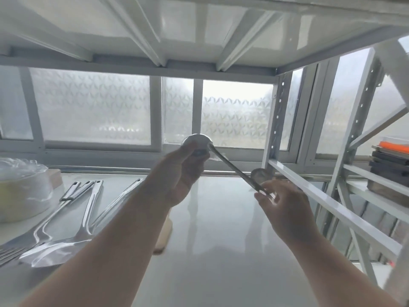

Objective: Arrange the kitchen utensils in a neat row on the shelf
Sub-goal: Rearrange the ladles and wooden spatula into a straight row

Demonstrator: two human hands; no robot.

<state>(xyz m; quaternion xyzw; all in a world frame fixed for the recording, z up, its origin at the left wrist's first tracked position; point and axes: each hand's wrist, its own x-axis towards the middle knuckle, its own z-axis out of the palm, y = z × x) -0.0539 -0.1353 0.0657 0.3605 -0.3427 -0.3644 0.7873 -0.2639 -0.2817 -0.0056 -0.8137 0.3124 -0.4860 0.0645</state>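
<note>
A steel ladle (230, 165) is held in the air above the white shelf board (221, 229). My left hand (183, 173) grips its round bowl at the far end. My right hand (281, 204) pinches the near end of its handle. A second round steel bowl (260, 175) shows just behind my right hand's fingers; its handle is hidden. On the left of the shelf lie several steel utensils side by side: a fork (13, 251), a large spoon (66, 242) and long handles (119, 200). A pale wooden handle (164, 235) pokes out from under my left forearm.
A wrapped stack of white plates (22, 193) stands at the far left. Frosted windows (93, 107) back the shelf, and the upper shelf board (177, 29) hangs close overhead. A white upright post (274, 120) and rail (332, 204) bound the right side, with dark stacked items (389, 167) beyond.
</note>
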